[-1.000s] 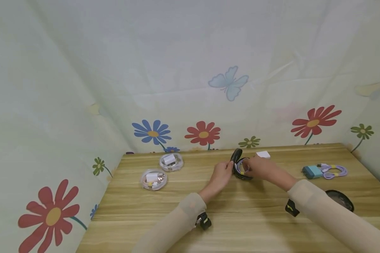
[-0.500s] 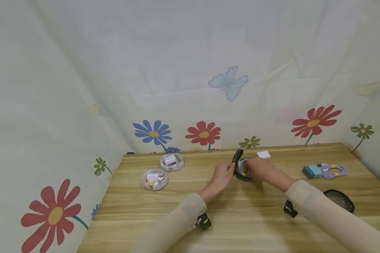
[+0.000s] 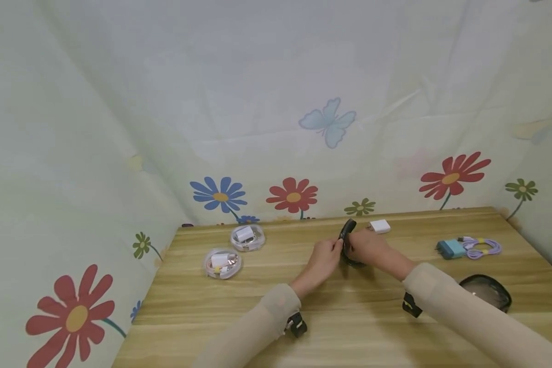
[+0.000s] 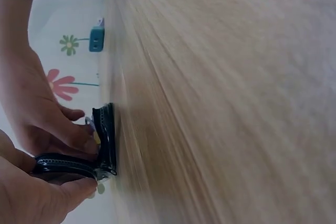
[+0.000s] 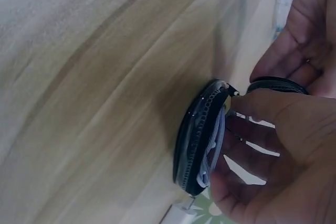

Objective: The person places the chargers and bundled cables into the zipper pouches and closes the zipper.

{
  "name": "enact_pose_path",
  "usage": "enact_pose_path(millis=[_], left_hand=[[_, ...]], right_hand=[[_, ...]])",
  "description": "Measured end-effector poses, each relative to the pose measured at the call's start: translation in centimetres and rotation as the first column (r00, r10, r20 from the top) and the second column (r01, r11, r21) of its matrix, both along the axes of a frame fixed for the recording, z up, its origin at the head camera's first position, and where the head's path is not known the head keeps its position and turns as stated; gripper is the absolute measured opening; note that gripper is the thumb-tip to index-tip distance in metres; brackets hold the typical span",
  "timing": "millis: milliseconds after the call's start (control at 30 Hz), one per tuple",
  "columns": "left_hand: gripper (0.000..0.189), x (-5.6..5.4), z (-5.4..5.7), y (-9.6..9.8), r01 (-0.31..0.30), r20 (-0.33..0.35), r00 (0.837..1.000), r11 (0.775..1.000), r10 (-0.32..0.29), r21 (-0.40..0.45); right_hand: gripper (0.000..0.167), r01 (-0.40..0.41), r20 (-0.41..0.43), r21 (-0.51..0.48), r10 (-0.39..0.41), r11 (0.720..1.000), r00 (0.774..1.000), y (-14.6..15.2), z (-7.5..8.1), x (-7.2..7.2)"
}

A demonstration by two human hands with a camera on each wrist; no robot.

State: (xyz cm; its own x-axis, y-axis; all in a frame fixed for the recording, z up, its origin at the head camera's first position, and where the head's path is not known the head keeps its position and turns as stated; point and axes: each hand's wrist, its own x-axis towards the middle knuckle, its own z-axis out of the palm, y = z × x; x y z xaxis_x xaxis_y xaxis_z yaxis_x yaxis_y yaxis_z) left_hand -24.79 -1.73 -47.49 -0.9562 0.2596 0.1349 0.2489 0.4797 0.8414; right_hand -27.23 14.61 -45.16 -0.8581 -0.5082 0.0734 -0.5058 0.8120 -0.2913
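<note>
A small black zip case [image 3: 348, 231] stands spread open near the table's far edge, its lid raised. My left hand [image 3: 323, 261] pinches the lid between thumb and fingers. In the right wrist view, a coiled pale purple cable [image 5: 214, 153] with a yellow tie lies in the case's lower half [image 5: 195, 135]. My right hand [image 3: 374, 249] reaches into that half, thumb and fingertips gripping the coil from both ends. From the head view, this hand hides most of the cable. A white charger plug [image 3: 380, 226] lies just behind my right hand.
At the left lie two clear round cases [image 3: 247, 237] with white chargers and cables inside. To the right are a teal charger [image 3: 452, 249] and a coiled purple cable [image 3: 486, 248]. Another black-rimmed clear case [image 3: 487, 291] sits by the right forearm. Flowered cloth [image 3: 267, 128] hangs behind the table.
My right hand has shifted slightly left, deeper over the case, and now covers the purple coil that showed before. The left hand keeps its hold on the lid.
</note>
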Motion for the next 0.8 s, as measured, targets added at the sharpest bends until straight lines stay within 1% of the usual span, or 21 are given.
enact_pose_path(millis=[100,200,267,333,467,600,733,800], left_hand=[[0.044,0.0,-0.2,-0.2,-0.007,0.006,1.0,1.0,0.007,0.008],[0.045,-0.2,-0.2,-0.4,-0.011,0.004,1.0,1.0,0.011,0.016],[0.044,-0.3,-0.2,-0.7,-0.008,-0.002,1.0,1.0,0.008,0.017],[0.045,-0.4,-0.2,-1.0,-0.01,-0.012,1.0,1.0,0.01,0.009],[0.045,-0.7,-0.5,-1.9,-0.033,-0.043,0.998,0.999,0.034,0.007],[0.045,-0.8,-0.4,-2.6,-0.052,-0.061,0.997,0.999,0.053,0.011],[0.042,-0.6,0.0,-3.0,-0.048,-0.073,0.996,0.999,0.048,0.0],[0.041,-0.5,0.2,-3.1,-0.047,-0.069,0.997,0.999,0.047,0.001]], right_hand=[[0.009,-0.004,0.042,-0.046,0.006,0.999,0.999,0.1,-0.8,-0.4],[0.007,-0.028,0.091,-0.108,0.038,0.994,0.995,0.6,-0.8,-0.9],[0.008,-0.054,0.081,-0.139,0.066,0.989,0.995,1.2,-0.7,-1.2],[0.008,-0.079,0.045,-0.161,0.087,0.984,0.995,1.8,-0.4,-1.4],[0.008,-0.078,-0.031,-0.187,0.074,0.979,0.997,3.2,0.2,-2.1],[0.01,-0.066,-0.067,-0.169,0.056,0.983,0.996,4.9,0.8,-3.1],[0.013,-0.067,-0.109,-0.081,0.058,0.994,0.992,6.2,1.1,-4.2],[0.015,-0.067,-0.113,-0.044,0.062,0.997,0.992,6.8,1.0,-4.6]])
